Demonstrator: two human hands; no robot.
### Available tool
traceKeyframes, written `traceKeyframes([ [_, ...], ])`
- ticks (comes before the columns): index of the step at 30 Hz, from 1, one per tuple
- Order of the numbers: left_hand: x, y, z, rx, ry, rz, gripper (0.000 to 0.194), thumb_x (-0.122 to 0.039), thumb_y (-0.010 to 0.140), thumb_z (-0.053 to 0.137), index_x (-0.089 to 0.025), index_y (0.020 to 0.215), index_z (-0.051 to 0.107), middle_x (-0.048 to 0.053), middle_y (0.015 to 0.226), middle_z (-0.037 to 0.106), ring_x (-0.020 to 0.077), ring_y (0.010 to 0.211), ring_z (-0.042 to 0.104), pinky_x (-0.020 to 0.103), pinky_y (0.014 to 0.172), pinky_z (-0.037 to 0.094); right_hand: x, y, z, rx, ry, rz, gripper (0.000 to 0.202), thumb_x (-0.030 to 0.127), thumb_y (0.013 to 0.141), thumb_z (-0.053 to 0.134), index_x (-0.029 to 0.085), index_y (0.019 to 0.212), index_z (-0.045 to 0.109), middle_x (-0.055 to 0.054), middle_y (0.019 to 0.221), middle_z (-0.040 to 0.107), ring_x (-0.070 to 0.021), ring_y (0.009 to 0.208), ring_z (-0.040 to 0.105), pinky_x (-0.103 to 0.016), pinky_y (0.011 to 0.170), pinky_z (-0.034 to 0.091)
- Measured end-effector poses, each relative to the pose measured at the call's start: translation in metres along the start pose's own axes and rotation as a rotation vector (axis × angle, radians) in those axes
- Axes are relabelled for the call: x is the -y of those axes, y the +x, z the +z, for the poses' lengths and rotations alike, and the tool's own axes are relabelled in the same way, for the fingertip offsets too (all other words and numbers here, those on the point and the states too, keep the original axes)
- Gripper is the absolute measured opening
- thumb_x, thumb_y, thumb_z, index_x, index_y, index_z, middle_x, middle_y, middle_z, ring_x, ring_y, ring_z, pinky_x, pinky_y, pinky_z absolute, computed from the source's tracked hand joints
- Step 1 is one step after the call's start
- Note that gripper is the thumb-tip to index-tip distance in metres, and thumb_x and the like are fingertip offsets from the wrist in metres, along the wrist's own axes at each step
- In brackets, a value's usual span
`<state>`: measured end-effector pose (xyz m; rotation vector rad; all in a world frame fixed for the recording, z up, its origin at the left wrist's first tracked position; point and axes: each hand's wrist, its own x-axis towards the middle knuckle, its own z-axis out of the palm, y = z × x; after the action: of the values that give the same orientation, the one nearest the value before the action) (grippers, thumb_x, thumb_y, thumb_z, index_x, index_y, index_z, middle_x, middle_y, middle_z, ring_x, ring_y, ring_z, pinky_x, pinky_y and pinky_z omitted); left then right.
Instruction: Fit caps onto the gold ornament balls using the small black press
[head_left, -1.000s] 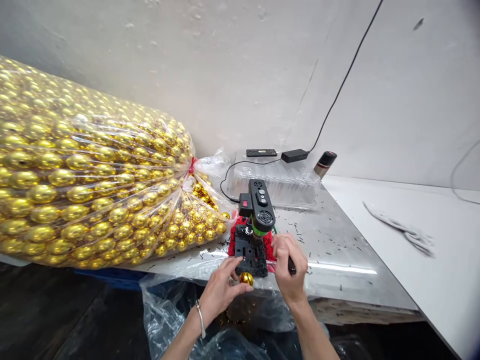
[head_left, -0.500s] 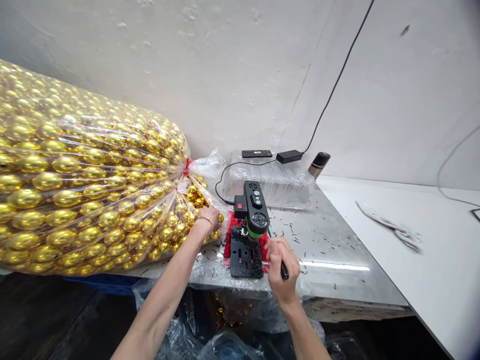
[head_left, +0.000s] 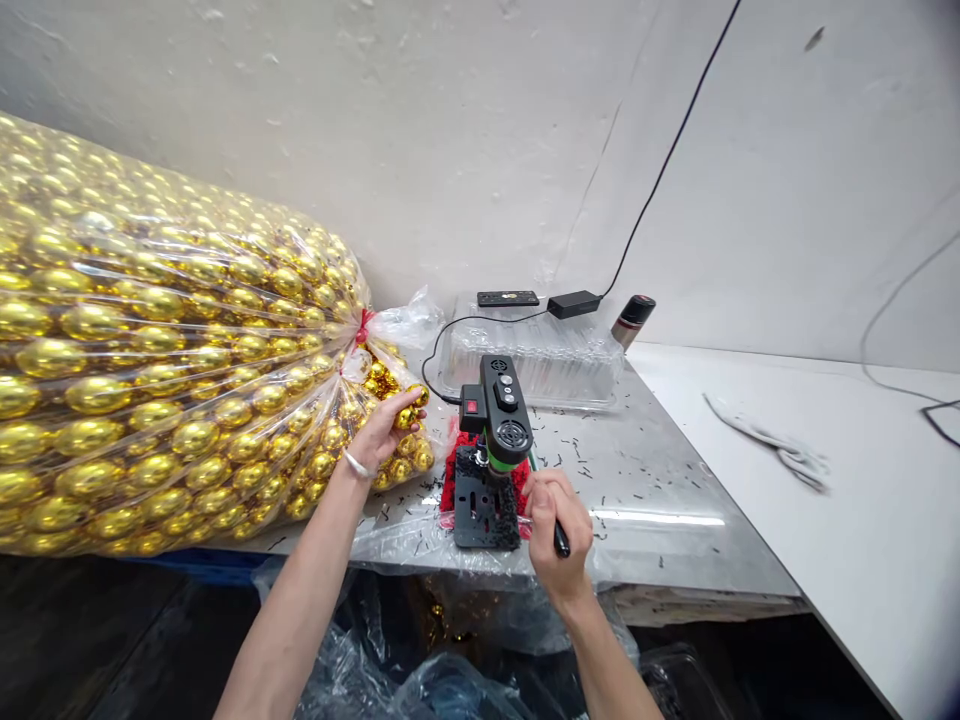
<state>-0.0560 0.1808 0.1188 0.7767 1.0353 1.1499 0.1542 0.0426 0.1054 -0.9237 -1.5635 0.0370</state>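
Observation:
Shiny gold balls (head_left: pixel 406 417) sit in the fingers of my left hand (head_left: pixel 382 432), which is closed on them just outside the mouth of a big clear plastic bag (head_left: pixel 367 325) full of similar balls. My right hand (head_left: pixel 559 525) is wrapped round a black handle (head_left: pixel 562 540), whose rounded end pokes out below the fist; its far end is hidden. Between my hands stands a small black machine (head_left: pixel 507 410) with round vents, a red switch and a green ring, above a slotted black plate (head_left: pixel 480 515) strewn with black shavings.
Red cloth-like material (head_left: pixel 448 490) lies under the plate. Behind are clear plastic trays (head_left: pixel 540 365) bearing a phone (head_left: pixel 508 298) and a power adapter (head_left: pixel 574 304). A bottle (head_left: pixel 632 320) stands beside them. Gloves (head_left: pixel 772 440) rest on the white table. Crumpled plastic (head_left: pixel 420 690) hangs below the front edge.
My left hand has come up and left, out of the gold balls at the bag's mouth, with balls now showing in its fingers. My right hand keeps its grip; the view has shifted slightly.

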Motion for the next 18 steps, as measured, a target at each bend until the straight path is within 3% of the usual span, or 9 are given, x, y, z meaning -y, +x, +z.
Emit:
traceKeyframes([
  [3, 0.015, -0.029, 0.0, 0.028, -0.075, -0.095, 0.017, -0.022, 0.072, 0.068, -0.012, 0.085, 0.067, 0.006, 0.084, 0.068, 0.0107, 0.064, 0.062, 0.015, 0.044, 0.044, 0.002, 0.001, -0.001, 0.003, -0.006, 0.004, 0.025, 0.006, 0.088, 0.037, 0.019, 0.069, 0.045, -0.001, 0.067, 0.048, -0.0129, 0.067, 0.049, -0.028, 0.058, 0.038],
  [7, 0.057, -0.054, 0.006, 0.142, -0.054, -0.169, 0.025, -0.024, 0.072, 0.069, -0.014, 0.095, 0.07, 0.008, 0.091, 0.07, 0.0131, 0.07, 0.064, 0.016, 0.048, 0.048, 0.004, 0.003, -0.001, 0.013, -0.02, 0.035, 0.026, 0.006, 0.088, 0.038, 0.02, 0.068, 0.044, -0.001, 0.067, 0.049, -0.0129, 0.067, 0.051, -0.028, 0.06, 0.039],
  [12, 0.101, -0.058, 0.015, 0.1, 0.006, -0.214, 0.028, -0.026, 0.07, 0.073, -0.016, 0.095, 0.068, 0.006, 0.094, 0.068, 0.011, 0.07, 0.061, 0.016, 0.051, 0.05, 0.005, 0.004, -0.003, 0.02, -0.02, 0.034, 0.027, 0.008, 0.088, 0.037, 0.02, 0.065, 0.044, 0.0, 0.063, 0.048, -0.0142, 0.068, 0.053, -0.028, 0.06, 0.04],
  [18, 0.113, -0.056, 0.018, 0.095, -0.042, -0.155, 0.041, -0.029, 0.073, 0.071, -0.021, 0.112, 0.062, 0.005, 0.103, 0.067, 0.0129, 0.083, 0.064, 0.019, 0.062, 0.054, 0.005, 0.005, -0.004, 0.028, -0.029, 0.008, 0.027, 0.006, 0.088, 0.038, 0.02, 0.066, 0.044, 0.0, 0.062, 0.047, -0.0141, 0.069, 0.053, -0.028, 0.061, 0.041],
])
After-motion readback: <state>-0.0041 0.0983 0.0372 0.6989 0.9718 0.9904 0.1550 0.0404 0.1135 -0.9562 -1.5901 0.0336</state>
